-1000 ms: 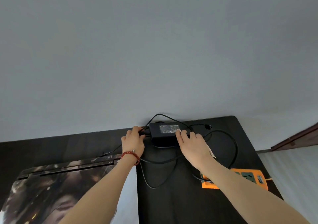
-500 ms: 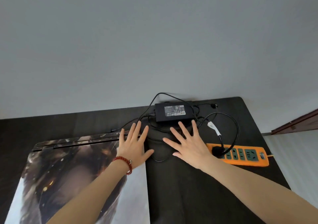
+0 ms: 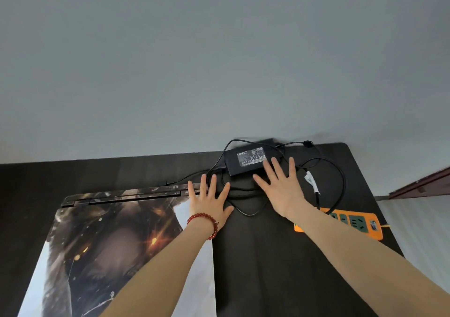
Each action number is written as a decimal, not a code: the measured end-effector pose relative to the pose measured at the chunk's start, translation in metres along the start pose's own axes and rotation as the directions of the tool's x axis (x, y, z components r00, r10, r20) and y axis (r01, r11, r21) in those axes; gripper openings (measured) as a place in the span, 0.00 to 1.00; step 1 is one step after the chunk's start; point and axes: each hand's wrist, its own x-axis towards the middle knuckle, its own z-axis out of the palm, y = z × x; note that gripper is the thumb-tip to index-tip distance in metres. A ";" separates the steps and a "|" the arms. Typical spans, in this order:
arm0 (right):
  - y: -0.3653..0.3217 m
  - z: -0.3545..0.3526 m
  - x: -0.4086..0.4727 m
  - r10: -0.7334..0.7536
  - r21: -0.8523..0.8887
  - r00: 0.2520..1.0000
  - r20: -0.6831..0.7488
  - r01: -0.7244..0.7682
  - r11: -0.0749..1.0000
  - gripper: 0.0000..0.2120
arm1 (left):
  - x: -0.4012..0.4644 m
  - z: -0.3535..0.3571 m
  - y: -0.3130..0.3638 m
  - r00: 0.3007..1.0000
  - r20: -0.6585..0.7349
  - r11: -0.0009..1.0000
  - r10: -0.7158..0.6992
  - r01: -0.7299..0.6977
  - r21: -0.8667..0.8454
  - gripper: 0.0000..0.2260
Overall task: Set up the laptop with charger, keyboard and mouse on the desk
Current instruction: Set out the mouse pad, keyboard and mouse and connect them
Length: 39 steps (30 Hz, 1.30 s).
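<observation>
The closed laptop (image 3: 117, 251), its lid covered in printed artwork, lies flat on the dark tabletop (image 3: 255, 268) at the left. Behind its far right corner the black charger brick (image 3: 248, 160) sits against the grey wall, its cables (image 3: 246, 210) looping loosely over the tabletop. The left hand (image 3: 209, 199), a red bead bracelet (image 3: 204, 220) on its wrist, is spread above the laptop's corner, its grip released. The right hand (image 3: 282, 190) is likewise splayed, grasping nothing, fingertips overlapping the brick's near edge. An orange power strip (image 3: 350, 221) lies at the right.
</observation>
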 end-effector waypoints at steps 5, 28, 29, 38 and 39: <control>-0.025 -0.018 -0.038 -0.132 0.289 0.991 0.004 0.125 0.949 0.33 | -0.037 -0.023 -0.016 0.989 -0.035 0.920 -0.146 0.123 -0.371 0.25; -0.475 -0.170 -0.319 -0.682 0.810 0.710 -0.179 0.500 0.308 0.16 | -0.648 0.138 -0.163 0.245 0.083 0.065 -0.966 0.542 -0.838 0.09; -0.500 -0.173 -0.335 -0.704 0.802 0.687 -0.179 0.516 0.300 0.16 | -0.675 0.149 -0.167 0.215 0.100 0.035 -0.971 0.549 -0.835 0.09; -0.704 -0.172 -0.446 -0.867 0.761 0.495 -0.065 0.586 0.278 0.17 | -0.872 0.268 -0.177 -0.028 0.365 -0.304 -0.931 0.615 -0.728 0.12; -0.728 -0.169 -0.447 -0.871 0.753 0.490 -0.041 0.588 0.295 0.17 | -0.882 0.284 -0.183 -0.058 0.404 -0.354 -0.913 0.605 -0.713 0.13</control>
